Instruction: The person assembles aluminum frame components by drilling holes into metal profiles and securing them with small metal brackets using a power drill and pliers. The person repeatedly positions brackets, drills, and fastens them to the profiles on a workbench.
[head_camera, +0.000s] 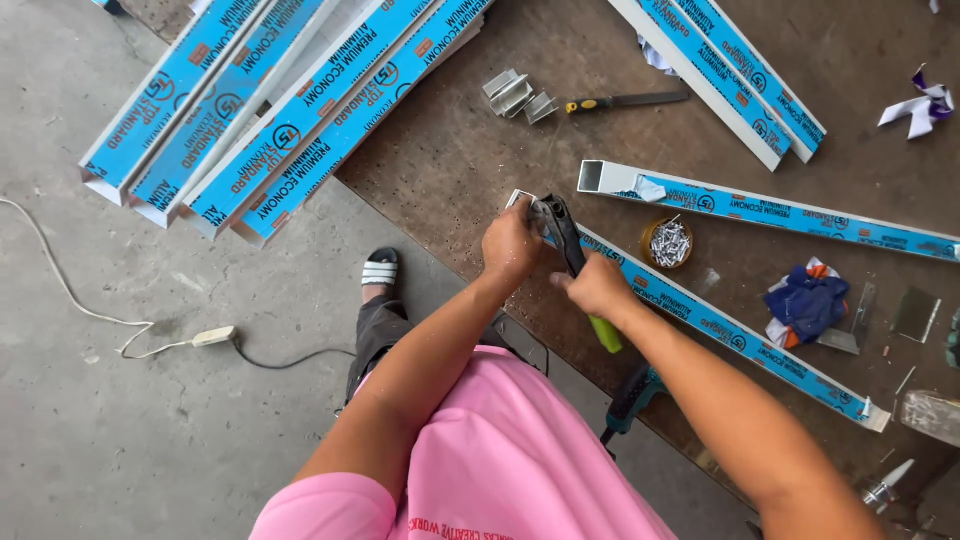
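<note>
On the brown workbench (450, 160) both hands clench the riveter (572, 262) — head pointing away, handles back — left hand (512, 245), right hand (598, 287).

We see the left hand (512, 243) pressing down the end of a blue-filmed aluminium profile (735, 335) on the brown workbench (450, 150), while the right hand (598, 288) grips a black hand tool (565, 235) with a green handle. A small tub of screws (668, 243) sits just beside the profile.
</note>
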